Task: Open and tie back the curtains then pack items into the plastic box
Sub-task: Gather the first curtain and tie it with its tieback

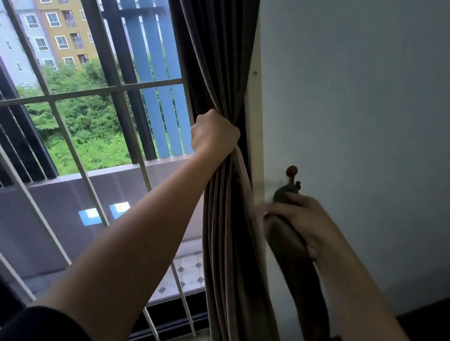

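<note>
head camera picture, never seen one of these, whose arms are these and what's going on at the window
No machine here: one camera sits on a person's head, looking forward and down, so both arms are the wearer's own. The left hand grips the dark curtain, bunched at the right edge of the window beside the white wall. The right hand, slightly blurred, holds a dark fabric tie-back band that seems to hang from a small brown hook on that wall. The band is not yet round the curtain. The window shows a pale grille, trees and buildings. No plastic box is in view.
</note>
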Demonstrator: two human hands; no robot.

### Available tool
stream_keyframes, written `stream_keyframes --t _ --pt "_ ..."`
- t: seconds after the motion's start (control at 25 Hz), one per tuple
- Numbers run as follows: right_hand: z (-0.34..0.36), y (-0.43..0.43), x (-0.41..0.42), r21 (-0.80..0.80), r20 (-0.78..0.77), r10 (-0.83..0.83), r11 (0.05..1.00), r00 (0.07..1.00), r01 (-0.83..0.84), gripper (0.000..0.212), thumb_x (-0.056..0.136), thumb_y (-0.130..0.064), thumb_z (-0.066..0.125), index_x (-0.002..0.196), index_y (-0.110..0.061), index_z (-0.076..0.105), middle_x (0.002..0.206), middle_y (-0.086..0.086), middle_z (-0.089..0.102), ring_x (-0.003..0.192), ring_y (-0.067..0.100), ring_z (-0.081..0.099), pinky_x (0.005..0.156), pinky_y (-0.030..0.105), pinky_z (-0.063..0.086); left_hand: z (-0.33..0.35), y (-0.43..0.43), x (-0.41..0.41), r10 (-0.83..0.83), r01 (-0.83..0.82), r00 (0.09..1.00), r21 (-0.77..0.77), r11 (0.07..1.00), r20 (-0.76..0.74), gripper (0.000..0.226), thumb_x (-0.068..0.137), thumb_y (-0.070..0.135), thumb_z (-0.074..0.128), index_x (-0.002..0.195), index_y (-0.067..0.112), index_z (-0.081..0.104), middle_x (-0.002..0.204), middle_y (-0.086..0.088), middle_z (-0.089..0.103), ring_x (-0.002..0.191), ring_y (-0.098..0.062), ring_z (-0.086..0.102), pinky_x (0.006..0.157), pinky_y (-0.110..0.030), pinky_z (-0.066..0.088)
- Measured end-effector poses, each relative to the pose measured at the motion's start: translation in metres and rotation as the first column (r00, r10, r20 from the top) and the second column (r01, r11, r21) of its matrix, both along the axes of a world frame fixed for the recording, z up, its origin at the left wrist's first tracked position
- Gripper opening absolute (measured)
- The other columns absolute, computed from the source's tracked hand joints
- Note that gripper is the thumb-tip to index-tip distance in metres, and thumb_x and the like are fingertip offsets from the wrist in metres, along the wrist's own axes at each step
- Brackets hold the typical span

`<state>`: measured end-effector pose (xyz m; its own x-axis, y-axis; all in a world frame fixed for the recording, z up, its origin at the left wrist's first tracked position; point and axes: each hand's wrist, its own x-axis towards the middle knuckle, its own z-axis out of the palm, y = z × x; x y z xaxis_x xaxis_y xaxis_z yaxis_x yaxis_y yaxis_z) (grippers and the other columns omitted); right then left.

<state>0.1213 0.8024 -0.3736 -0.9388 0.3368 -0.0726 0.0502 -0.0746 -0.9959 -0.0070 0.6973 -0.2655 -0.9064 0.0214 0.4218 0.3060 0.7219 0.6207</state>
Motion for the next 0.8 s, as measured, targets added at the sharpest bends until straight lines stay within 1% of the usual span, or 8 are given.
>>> stream_keyframes --t 0.12,0.2,0.32,0.4,0.48,0.6,0.68,0.8 --pt "0.003 -0.046 0.009 -0.067 -0.092 0.018 0.997 0.996 -0.024 0.029 0.076 -0.013 0.071 0.104 -0.01 0.064 0.093 0.008 0.069 0.084 0.023 0.067 0.071 0.033 0.055 0.0 0.0 0.0 -0.02 0.02 1.0 0.002 1.0 0.01 0.007 0.078 0.005 0.052 0.071 0.006 0.051 0.065 -0.003 0.045 0.075 -0.027 0.05 0.049 -0.025 0.033" --pt "0.0 -0.073 0.006 0.068 -0.155 0.002 0.998 0.988 0.008 0.022 0.075 -0.013 0.069 0.097 -0.012 0.064 0.086 0.001 0.068 0.079 0.016 0.065 0.073 0.033 0.055 0.001 -0.002 -0.001 -0.034 0.034 0.999 0.004 0.999 0.014 0.016 0.079 0.006 0.053 0.063 0.009 0.047 0.065 -0.003 0.045 0.074 -0.027 0.05 0.047 -0.023 0.033" --pt "-0.006 -0.106 -0.01 0.273 -0.221 -0.121 0.945 0.968 0.181 0.012 0.071 -0.012 0.064 0.07 -0.011 0.052 0.067 0.0 0.057 0.058 0.011 0.048 0.058 0.024 0.041 0.003 -0.003 -0.002 -0.057 0.057 0.998 -0.005 0.998 0.02 0.02 0.079 0.008 0.055 0.062 0.009 0.046 0.065 -0.001 0.043 0.072 -0.025 0.05 0.047 -0.023 0.033" --pt "-0.011 -0.122 -0.027 0.375 -0.277 -0.197 0.879 0.94 0.294 0.011 0.072 -0.012 0.063 0.076 -0.006 0.054 0.077 0.007 0.06 0.067 0.019 0.052 0.065 0.028 0.039 0.003 -0.004 -0.003 -0.066 0.066 0.997 -0.009 0.998 0.026 0.021 0.079 0.009 0.056 0.062 0.01 0.045 0.065 0.0 0.042 0.071 -0.025 0.049 0.047 -0.024 0.033" --pt "-0.018 -0.133 -0.047 0.43 -0.31 -0.22 0.835 0.925 0.343 0.026 0.077 -0.015 0.061 0.096 0.003 0.059 0.096 0.015 0.063 0.09 0.028 0.057 0.08 0.03 0.04 0.003 -0.006 -0.005 -0.07 0.07 0.997 0.002 0.998 0.044 0.023 0.079 0.01 0.057 0.061 0.012 0.043 0.066 0.0 0.043 0.07 -0.024 0.05 0.045 -0.022 0.032" --pt "-0.015 -0.143 -0.068 0.312 -0.386 -0.279 0.858 0.879 0.409 0.053 0.084 -0.036 0.043 0.11 0.008 0.056 0.109 0.021 0.061 0.103 0.033 0.055 0.087 0.031 0.037 0.002 -0.008 -0.009 -0.069 0.068 0.996 0.013 0.998 0.057 0.015 0.08 0.016 0.059 0.073 0.008 0.049 0.07 -0.001 0.046 0.072 -0.025 0.052 0.047 -0.023 0.035" --pt "-0.014 -0.147 -0.075 0.136 -0.448 -0.376 0.868 0.811 0.477 0.065 0.079 -0.04 0.022 0.095 0.011 0.058 0.097 0.024 0.063 0.091 0.036 0.057 0.077 0.031 0.036 0.002 -0.009 -0.011 -0.064 0.064 0.996 0.011 0.998 0.059 0.013 0.081 0.02 0.059 0.084 0.009 0.051 0.081 -0.005 0.052 0.077 -0.027 0.053 0.055 -0.026 0.039" --pt "-0.024 -0.149 -0.083 -0.016 -0.484 -0.496 0.829 0.721 0.559 0.046 0.087 -0.028 0.036 0.084 0.009 0.064 0.085 0.024 0.063 0.079 0.036 0.061 0.068 0.018 0.034 0.003 -0.011 -0.012 -0.072 0.071 0.995 0.019 0.997 0.074 0.015 0.08 0.02 0.06 0.086 0.009 0.054 0.09 -0.009 0.055 0.077 -0.027 0.055 0.061 -0.027 0.041"
